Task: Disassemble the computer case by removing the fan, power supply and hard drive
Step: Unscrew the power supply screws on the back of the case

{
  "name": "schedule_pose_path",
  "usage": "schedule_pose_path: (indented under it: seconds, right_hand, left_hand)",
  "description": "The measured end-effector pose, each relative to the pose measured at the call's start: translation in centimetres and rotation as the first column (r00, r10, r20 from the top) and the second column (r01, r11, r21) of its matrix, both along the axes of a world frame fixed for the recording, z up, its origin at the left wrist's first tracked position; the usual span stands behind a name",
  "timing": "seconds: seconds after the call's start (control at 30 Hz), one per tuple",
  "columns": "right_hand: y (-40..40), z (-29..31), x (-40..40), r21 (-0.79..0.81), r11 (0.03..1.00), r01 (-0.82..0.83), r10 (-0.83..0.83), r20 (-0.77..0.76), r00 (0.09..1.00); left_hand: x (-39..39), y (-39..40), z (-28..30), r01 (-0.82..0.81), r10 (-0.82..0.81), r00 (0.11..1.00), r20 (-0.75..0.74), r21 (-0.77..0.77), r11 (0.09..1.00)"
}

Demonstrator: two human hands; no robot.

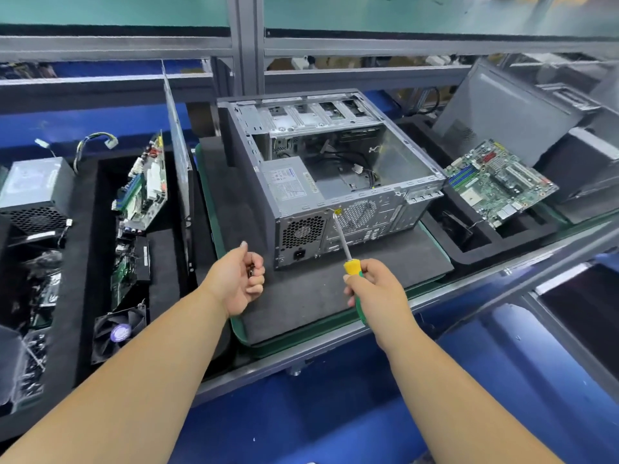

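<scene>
An open grey computer case lies on a dark mat, its rear panel facing me. The power supply sits in its near left corner, with loose cables behind it. My right hand grips a yellow-and-green screwdriver; the tip touches the rear panel near the top edge, beside the power supply's grille. My left hand hovers left of the case with curled fingers that hold small dark screws.
A green-rimmed tray carries the mat. On the left, black foam bins hold another power supply, circuit boards, a loose fan and an upright side panel. A motherboard and grey panels lie at right.
</scene>
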State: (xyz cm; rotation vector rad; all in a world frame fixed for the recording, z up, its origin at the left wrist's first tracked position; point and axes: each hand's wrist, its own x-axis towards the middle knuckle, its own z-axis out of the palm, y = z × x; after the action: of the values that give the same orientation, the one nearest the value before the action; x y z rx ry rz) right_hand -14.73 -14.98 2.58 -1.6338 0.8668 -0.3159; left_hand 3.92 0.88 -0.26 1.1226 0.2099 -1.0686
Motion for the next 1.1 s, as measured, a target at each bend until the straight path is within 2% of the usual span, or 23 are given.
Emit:
schedule_pose_path:
  seconds: [0.1, 0.17, 0.3, 0.43, 0.67, 0.97, 1.1]
  right_hand:
    - [0.7, 1.3, -0.2, 0.047, 0.995, 0.085, -0.086, 0.011, 0.996]
    - [0.8, 2.5, -0.5, 0.099, 0.983, 0.155, -0.159, 0.042, 0.986]
    - [0.3, 4.4, -1.3, 0.166, 0.955, 0.245, -0.262, 0.091, 0.961]
    - [-1.2, 5.0, -2.3, 0.197, 0.949, 0.247, -0.272, 0.111, 0.956]
    - [-9.2, 4.4, -5.1, 0.223, 0.942, 0.252, -0.283, 0.122, 0.951]
    - [-26.3, 4.0, -9.1, 0.249, 0.939, 0.236, -0.267, 0.097, 0.959]
    - [-32.5, 3.7, -9.2, 0.227, 0.955, 0.191, -0.215, 0.086, 0.973]
  left_hand:
    - [-1.3, -0.4, 0.7, 0.089, -0.086, 0.986, -0.14, 0.019, 0.996]
    - [-2.7, -1.1, 1.4, 0.184, -0.173, 0.968, -0.18, 0.042, 0.982]
    - [-5.5, -3.5, 3.4, 0.319, -0.31, 0.935, -0.172, 0.03, 0.947]
    - [-7.8, -7.4, 5.4, 0.374, -0.374, 0.915, -0.154, -0.031, 0.927]
    - [-11.0, -16.2, 5.6, 0.327, -0.327, 0.945, 0.001, -0.016, 0.945]
    - [-15.9, -31.5, 4.4, 0.172, -0.17, 0.984, 0.046, -0.02, 0.985]
    - [-17.1, -36.8, 4.0, 0.103, -0.106, 0.992, 0.074, 0.042, 0.994]
